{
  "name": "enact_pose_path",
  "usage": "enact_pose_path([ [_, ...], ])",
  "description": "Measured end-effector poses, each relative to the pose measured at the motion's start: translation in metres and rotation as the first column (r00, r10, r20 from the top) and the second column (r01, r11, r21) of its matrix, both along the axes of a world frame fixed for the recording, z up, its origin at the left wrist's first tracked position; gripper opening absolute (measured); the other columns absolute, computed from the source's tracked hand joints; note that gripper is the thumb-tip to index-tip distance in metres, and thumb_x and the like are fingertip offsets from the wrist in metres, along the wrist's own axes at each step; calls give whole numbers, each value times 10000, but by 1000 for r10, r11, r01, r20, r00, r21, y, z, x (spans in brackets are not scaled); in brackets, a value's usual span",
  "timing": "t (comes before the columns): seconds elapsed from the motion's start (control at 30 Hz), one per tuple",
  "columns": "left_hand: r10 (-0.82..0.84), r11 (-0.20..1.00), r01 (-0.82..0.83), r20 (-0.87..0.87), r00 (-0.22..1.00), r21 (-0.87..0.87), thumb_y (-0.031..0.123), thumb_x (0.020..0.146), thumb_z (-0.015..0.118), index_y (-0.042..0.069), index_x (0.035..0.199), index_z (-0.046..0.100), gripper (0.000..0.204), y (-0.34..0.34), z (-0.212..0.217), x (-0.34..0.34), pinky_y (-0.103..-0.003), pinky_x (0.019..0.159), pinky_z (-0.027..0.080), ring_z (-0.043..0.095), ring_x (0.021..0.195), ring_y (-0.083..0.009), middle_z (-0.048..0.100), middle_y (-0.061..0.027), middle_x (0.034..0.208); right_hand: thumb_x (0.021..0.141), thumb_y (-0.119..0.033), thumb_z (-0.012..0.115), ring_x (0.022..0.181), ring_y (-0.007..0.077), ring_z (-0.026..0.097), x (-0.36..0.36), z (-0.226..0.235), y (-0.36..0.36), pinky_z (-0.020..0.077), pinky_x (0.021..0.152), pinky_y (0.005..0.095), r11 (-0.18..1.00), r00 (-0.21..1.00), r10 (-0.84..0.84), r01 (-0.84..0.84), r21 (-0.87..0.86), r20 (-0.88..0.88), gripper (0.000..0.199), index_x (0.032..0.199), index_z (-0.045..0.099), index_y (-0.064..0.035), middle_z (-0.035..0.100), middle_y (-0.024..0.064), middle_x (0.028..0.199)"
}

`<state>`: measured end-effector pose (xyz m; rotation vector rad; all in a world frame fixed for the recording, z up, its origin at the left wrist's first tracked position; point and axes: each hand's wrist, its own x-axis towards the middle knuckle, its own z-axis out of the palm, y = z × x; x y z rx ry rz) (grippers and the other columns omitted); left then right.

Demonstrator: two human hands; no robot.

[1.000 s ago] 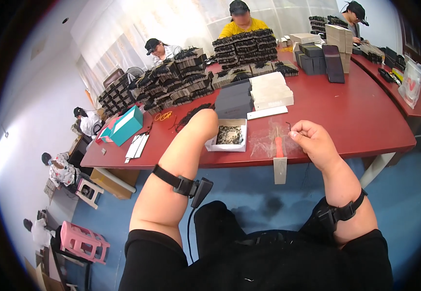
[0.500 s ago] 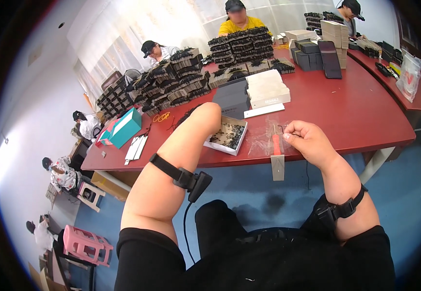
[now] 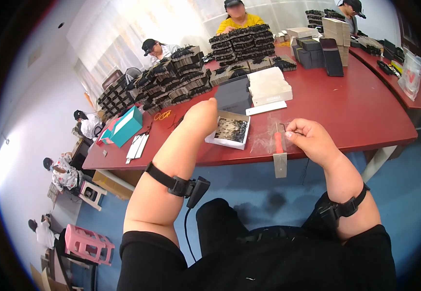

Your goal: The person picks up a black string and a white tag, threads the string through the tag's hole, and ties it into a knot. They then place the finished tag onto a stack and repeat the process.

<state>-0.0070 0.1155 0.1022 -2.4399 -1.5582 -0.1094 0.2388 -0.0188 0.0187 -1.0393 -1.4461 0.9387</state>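
My left hand (image 3: 204, 115) is bent down over the near side of a small white box (image 3: 230, 132) full of small dark pieces, and its fingers are hidden behind the wrist. My right hand (image 3: 312, 139) rests at the front edge of the red table (image 3: 365, 116), pinching a thin dark wire pin (image 3: 284, 127) between thumb and fingers. Just left of that hand lies a crumpled clear plastic bag (image 3: 266, 140). A red-handled tool with a grey blade (image 3: 279, 154) hangs over the table's edge beside it.
Behind the box stand a dark grey stack (image 3: 233, 94) and a white stack (image 3: 268, 85). Several piles of dark carded items (image 3: 181, 75) fill the back of the table, and a teal box (image 3: 125, 126) sits at the left. Other people work around the table and along the left wall.
Both hands stay about where they were. The view has shifted slightly.
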Motion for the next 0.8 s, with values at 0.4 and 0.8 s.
enact_pose_path([
  [0.4, -31, 999, 32, 75, 997, -9, -10, 761, 527, 26, 1051, 526, 292, -18, -15, 0, -421, 768, 481, 613, 905, -344, 641, -188, 905, 935, -226, 434, 933, 357, 573, -42, 25, 38, 458, 800, 424, 913, 765, -9, -257, 318, 644, 246, 1104, 524, -70, 606, 160, 1005],
  [0.8, -7, 997, 19, 150, 989, -79, 261, 758, 631, -27, 809, 667, 294, -13, 0, -3, -422, 726, 493, 628, 762, -355, 634, -225, 773, 904, -155, 497, 834, 366, 546, -38, 15, 51, 440, 735, 426, 912, 738, 36, -300, 280, 674, 126, 897, 517, -31, 576, 162, 858],
])
